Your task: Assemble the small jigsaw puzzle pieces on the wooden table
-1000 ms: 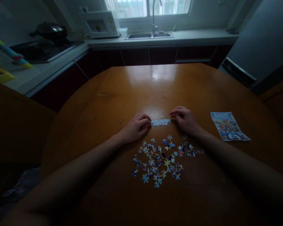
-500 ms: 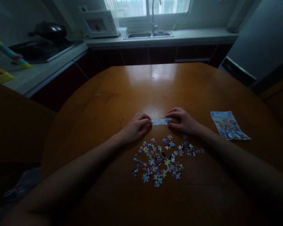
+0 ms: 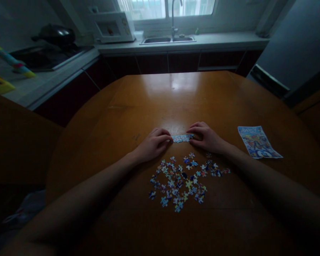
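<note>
A short strip of joined jigsaw puzzle pieces (image 3: pixel 181 138), pale blue with lettering, lies flat on the wooden table. At its left end, the fingertips and thumb of my left hand (image 3: pixel 156 144) press together on the edge. My right hand (image 3: pixel 206 137) grips the other end, thumb on the near side and fingers on the far side. Just below the hands spreads a pile of loose jigsaw pieces (image 3: pixel 180 181) in mixed blue, white, yellow and dark colours. A few stray pieces lie near my right wrist.
To the right rests a creased picture sheet (image 3: pixel 258 142) with colourful figures. The brown table (image 3: pixel 149 103) has rounded sides. Beyond it are a counter with a sink (image 3: pixel 157 40), a white microwave (image 3: pixel 113 27) and a dark pan (image 3: pixel 57 35) on the stove.
My left fingertips have shifted very slightly right along the strip's end. My right hand has barely moved, and the strip and loose pieces stay in place.
</note>
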The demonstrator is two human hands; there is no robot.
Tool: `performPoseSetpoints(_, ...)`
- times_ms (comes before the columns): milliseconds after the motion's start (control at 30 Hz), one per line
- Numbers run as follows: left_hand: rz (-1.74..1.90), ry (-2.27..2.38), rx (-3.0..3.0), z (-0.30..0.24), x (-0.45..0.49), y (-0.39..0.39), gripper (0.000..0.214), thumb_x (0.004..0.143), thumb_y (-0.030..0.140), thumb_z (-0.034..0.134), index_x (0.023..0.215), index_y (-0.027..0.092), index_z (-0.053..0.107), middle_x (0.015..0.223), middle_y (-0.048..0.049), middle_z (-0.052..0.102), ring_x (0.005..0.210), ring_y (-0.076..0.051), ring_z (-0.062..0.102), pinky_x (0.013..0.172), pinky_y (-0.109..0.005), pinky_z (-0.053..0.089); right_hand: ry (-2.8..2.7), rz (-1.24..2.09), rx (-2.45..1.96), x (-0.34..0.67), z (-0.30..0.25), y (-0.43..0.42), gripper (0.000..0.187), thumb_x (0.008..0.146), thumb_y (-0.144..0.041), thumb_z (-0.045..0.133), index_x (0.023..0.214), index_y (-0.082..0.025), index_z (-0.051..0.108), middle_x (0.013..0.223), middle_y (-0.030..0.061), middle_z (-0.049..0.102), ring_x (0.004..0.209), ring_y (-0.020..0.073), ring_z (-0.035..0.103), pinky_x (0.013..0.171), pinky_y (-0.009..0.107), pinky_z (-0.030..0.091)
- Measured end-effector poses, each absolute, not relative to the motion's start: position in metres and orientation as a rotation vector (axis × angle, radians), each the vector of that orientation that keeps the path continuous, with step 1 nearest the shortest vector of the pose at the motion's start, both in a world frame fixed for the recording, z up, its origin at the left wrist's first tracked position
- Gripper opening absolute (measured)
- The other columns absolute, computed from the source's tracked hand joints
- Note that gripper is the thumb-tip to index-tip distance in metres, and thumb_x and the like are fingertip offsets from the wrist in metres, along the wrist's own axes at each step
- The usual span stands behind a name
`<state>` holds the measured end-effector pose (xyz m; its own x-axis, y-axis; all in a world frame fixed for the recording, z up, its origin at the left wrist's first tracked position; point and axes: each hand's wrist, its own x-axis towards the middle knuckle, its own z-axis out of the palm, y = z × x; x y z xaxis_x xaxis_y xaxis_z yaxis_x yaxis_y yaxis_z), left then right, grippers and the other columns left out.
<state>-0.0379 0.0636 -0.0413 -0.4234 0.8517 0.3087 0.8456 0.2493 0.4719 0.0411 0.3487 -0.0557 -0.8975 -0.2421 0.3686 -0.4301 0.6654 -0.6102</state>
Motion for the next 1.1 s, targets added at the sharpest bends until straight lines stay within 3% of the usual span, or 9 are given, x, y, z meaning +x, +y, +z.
performPoseSetpoints(1100,0.832,2.467,1.719,-0.0379,-0.0362,0.0630,0.025,0.098,0.024,0.055,0.118,0.025,0.070,0.126,-0.0089,0.060,0.120,-0.024,0.054,0.106,-0.046,0.045,-2.640,0.971,0.482,0.0405,-0.0578,0.3430,0.022,0.083,-0.023,0.071,0.105,-0.027,0.075,0.109,0.0084,0.069,0.108,0.0285,0.060,0.098,0.048,0.047)
